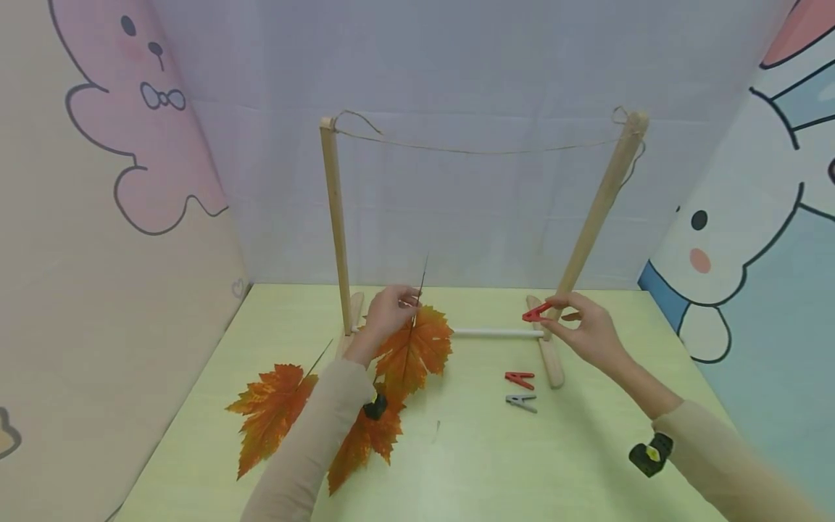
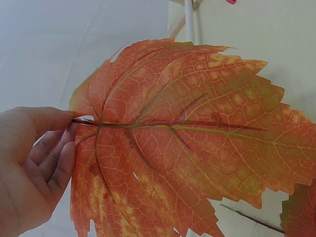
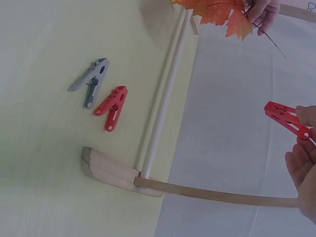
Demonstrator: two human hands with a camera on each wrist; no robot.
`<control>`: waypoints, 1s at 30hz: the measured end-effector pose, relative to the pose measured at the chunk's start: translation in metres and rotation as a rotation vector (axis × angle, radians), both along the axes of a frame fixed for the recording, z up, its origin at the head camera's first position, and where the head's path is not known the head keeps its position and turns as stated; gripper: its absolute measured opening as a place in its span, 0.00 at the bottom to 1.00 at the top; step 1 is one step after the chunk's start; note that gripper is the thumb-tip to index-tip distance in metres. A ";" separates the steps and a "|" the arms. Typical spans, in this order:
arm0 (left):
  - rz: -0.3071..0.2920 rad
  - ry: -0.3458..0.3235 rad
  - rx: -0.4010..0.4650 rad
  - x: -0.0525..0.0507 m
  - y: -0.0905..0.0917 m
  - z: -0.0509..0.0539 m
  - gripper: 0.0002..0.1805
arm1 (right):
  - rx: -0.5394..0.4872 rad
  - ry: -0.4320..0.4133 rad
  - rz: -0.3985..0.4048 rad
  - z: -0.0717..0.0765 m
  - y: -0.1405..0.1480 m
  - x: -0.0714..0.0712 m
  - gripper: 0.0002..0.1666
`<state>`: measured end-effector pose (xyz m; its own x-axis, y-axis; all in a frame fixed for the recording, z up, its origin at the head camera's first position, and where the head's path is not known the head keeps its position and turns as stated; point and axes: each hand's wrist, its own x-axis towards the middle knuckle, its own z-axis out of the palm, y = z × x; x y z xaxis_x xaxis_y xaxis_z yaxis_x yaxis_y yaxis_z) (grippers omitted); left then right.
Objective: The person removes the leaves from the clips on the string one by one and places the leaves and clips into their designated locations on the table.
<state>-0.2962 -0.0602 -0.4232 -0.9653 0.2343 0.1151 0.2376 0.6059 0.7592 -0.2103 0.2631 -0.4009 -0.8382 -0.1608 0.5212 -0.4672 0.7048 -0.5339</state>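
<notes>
My left hand (image 1: pixel 393 313) pinches the dark stem of an orange artificial maple leaf (image 2: pixel 192 123) between thumb and fingers. The leaf hangs from that stem in front of the wooden frame's left post. At the right post, my right hand (image 1: pixel 587 330) holds a red clothespin (image 3: pixel 287 120) by its handle ends, between thumb and fingertips. A second red clothespin (image 1: pixel 520 380) and a grey clothespin (image 1: pixel 521 402) lie on the table below. Another orange leaf (image 1: pixel 275 409) lies to the left, and one more leaf (image 1: pixel 368 438) lies partly behind my left forearm.
Two wooden posts, left (image 1: pixel 335 232) and right (image 1: pixel 596 210), stand on wooden feet joined by a white rod (image 1: pixel 499 333). A slack string (image 1: pixel 476 152) runs between their tops. Behind the yellowish table (image 1: pixel 470 464) hangs a pale cloth (image 1: pixel 457 217); cartoon-printed panels flank both sides.
</notes>
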 end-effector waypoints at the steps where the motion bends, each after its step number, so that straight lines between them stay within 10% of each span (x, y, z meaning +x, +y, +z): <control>1: -0.001 0.004 -0.002 0.001 0.000 -0.001 0.13 | 0.003 -0.008 -0.004 -0.002 0.000 0.001 0.17; 30: 0.036 -0.087 0.023 0.024 -0.002 -0.038 0.15 | -0.045 -0.139 -0.026 -0.050 0.003 0.022 0.19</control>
<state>-0.2723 -0.0617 -0.4611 -0.9796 0.1978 0.0354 0.1487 0.5952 0.7897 -0.1888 0.2665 -0.4507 -0.9061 -0.1173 0.4064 -0.3688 0.6894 -0.6235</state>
